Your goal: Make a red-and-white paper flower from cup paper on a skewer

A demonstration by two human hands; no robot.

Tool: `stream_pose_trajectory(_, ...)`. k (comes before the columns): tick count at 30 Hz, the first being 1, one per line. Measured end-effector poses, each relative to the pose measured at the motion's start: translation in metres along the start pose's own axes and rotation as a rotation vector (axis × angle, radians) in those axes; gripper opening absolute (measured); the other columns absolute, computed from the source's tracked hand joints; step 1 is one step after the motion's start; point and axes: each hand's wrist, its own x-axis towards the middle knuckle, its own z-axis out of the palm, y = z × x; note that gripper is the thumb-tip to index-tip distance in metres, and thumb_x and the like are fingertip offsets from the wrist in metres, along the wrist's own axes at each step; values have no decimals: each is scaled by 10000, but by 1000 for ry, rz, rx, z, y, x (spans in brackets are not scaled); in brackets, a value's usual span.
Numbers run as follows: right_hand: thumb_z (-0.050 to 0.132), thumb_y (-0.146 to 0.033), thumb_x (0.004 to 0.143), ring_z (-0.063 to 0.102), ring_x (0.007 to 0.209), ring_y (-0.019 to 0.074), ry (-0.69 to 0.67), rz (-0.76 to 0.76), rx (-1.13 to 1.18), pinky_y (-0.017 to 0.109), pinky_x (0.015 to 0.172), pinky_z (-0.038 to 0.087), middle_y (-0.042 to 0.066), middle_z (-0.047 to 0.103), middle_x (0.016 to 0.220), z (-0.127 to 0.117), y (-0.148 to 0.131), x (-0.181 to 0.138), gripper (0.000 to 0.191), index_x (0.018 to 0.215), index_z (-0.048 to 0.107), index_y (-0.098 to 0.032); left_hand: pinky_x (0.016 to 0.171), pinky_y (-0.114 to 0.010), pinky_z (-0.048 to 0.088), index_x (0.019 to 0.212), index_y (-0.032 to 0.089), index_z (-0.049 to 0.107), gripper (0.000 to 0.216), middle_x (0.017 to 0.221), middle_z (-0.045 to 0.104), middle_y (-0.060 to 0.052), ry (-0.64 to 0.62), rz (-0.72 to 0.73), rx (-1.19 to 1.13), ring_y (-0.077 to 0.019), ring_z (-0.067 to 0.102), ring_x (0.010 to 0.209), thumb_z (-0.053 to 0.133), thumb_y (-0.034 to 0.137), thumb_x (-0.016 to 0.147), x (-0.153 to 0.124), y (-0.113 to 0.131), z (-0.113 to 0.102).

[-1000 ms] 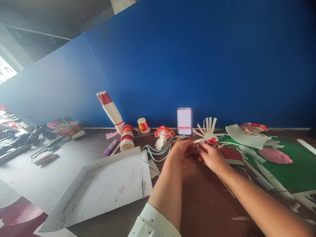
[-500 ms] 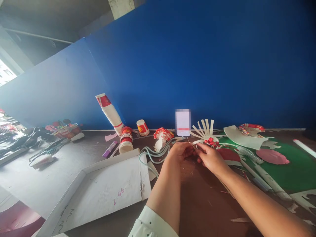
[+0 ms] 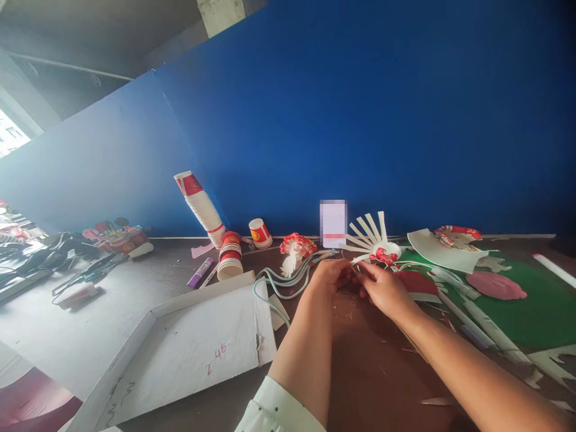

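The white paper cup cut into a fan of strips (image 3: 377, 243), with red curled trim at its base, lies on the dark brown table (image 3: 369, 366) just beyond the fingertips, up and slightly to the right of where the two hands meet. Its strips spread away towards the blue wall. One lower white strip (image 3: 361, 259) runs the other way, down and left from the base to the fingers, so its long axis points almost straight at the gap between the hands.

The right hand (image 3: 384, 289) is the nearer of the two. Its thumb and forefinger are pinched nearly closed at the near end of that strip and seem to have hold of it. The left hand (image 3: 330, 277) sits just beside it with fingers curled in tight, tips against the right hand's. It is too hidden to tell whether it also grips the strip or some smaller scrap.

To the left of the left wrist lie loose pale green cords (image 3: 281, 281) and a shallow white cardboard tray (image 3: 193, 342) (both apart from the hands). A dark green sheet (image 3: 540, 306) lies well off to the right.
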Motion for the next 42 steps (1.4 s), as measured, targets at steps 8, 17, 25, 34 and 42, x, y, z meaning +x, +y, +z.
stream_pose_trajectory(8,590,-357,793,578,472,149,-14,51,95,243,395,362,23,713,732,0,9,6,435,1213,660,-267,540,-195,396,638,92,601,120,554,554,-7,-44,-15,-52,-70,509,505,708,87,692,-1,1,-3)
stream_pose_trajectory(17,566,-358,813,562,472,137,-20,84,103,226,381,347,24,703,723,0,4,3,454,1250,637,-259,485,-198,336,580,99,577,158,495,513,5,-19,15,-55,-67,468,460,672,67,701,-1,-1,0)
stream_pose_trajectory(25,566,-282,789,564,484,117,-31,131,127,198,371,341,16,692,729,2,1,4,525,1311,592,-235,512,-208,366,608,99,600,127,527,543,-2,-8,12,-45,-69,475,474,694,94,694,-3,0,2)
stream_pose_trajectory(34,568,-262,768,564,503,117,-45,158,152,175,355,311,-10,629,639,1,-8,0,555,1321,579,-212,528,-212,378,649,91,625,102,572,571,-14,-5,16,-39,-73,494,505,721,100,679,-6,2,3)
stream_pose_trajectory(42,540,-204,772,574,523,110,-71,171,192,168,356,298,11,635,705,-1,-16,-2,483,1249,618,-199,537,-208,381,674,95,621,153,581,565,-9,-21,19,-35,-72,501,519,767,142,669,-2,-1,1)
